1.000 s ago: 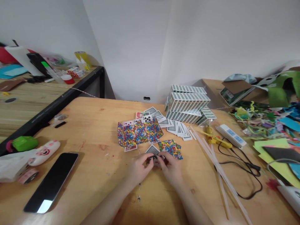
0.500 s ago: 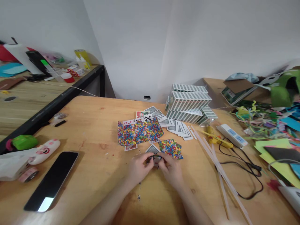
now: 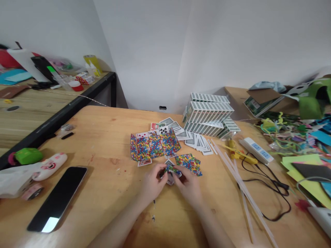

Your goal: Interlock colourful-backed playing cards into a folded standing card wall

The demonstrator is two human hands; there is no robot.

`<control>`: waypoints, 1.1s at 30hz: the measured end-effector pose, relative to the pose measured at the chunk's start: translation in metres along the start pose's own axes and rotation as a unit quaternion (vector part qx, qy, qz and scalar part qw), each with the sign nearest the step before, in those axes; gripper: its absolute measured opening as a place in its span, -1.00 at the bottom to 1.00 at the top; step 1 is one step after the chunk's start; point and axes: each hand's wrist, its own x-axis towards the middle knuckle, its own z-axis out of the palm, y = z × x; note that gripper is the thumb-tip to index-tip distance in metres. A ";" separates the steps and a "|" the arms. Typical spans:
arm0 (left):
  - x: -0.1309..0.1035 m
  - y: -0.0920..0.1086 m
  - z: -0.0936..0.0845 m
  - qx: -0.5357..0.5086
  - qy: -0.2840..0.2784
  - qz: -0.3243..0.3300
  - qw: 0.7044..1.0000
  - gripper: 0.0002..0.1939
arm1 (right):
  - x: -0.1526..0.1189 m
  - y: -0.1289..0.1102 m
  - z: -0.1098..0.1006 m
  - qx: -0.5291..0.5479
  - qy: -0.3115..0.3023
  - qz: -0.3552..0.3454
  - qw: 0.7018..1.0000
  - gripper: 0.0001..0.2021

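At the front middle of the table, my left hand (image 3: 154,182) and my right hand (image 3: 188,184) pinch a small piece of multicoloured patterned paper (image 3: 170,168) between thumbs and fingers. A pale greyish part shows below it, partly hidden by my thumbs. Just beyond my fingers lies a grey-backed playing card (image 3: 169,162). Right of it is a flat sheet of the same patterned paper (image 3: 188,163). Farther back, a folded patterned strip (image 3: 155,146) has playing cards (image 3: 141,135) sticking out along its top edge, with another card (image 3: 144,162) under its front.
Fanned-out cards (image 3: 198,141) lie before stacked striped card boxes (image 3: 209,112). On the right are clear glue sticks (image 3: 240,182), a yellow glue gun (image 3: 243,157), a power strip (image 3: 257,150) and a looping black cable. A phone (image 3: 58,199) lies at left.
The patterned piece between my hands has tilted, so more of its coloured face shows. My fingers have shifted slightly; the view has moved a little.
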 end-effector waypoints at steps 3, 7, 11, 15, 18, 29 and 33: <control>0.001 -0.001 0.000 0.022 0.010 0.022 0.999 -0.76 | 0.000 0.000 0.001 -0.033 0.010 -0.020 0.999 -0.77; 0.005 -0.001 -0.002 0.009 0.019 0.055 0.998 -0.75 | -0.003 0.003 0.004 -0.022 0.021 0.016 0.999 -0.75; 0.008 -0.001 -0.004 -0.015 0.032 0.064 0.997 -0.77 | -0.004 0.001 0.005 0.075 -0.015 0.077 0.994 -0.71; 0.010 -0.002 -0.007 -0.011 0.032 0.065 0.997 -0.75 | -0.003 -0.005 0.004 0.183 -0.075 0.131 0.972 -0.70; 0.009 0.001 -0.007 -0.017 0.013 0.062 0.998 -0.75 | -0.002 -0.007 0.004 0.206 -0.089 0.148 0.963 -0.71; 0.007 0.008 -0.008 -0.027 -0.011 -0.011 1.000 -0.86 | -0.003 -0.005 0.006 0.180 -0.076 0.122 0.973 -0.80; 0.006 0.007 -0.008 -0.025 -0.017 -0.028 0.999 -0.87 | -0.004 -0.008 0.002 0.053 -0.070 0.046 0.995 -0.80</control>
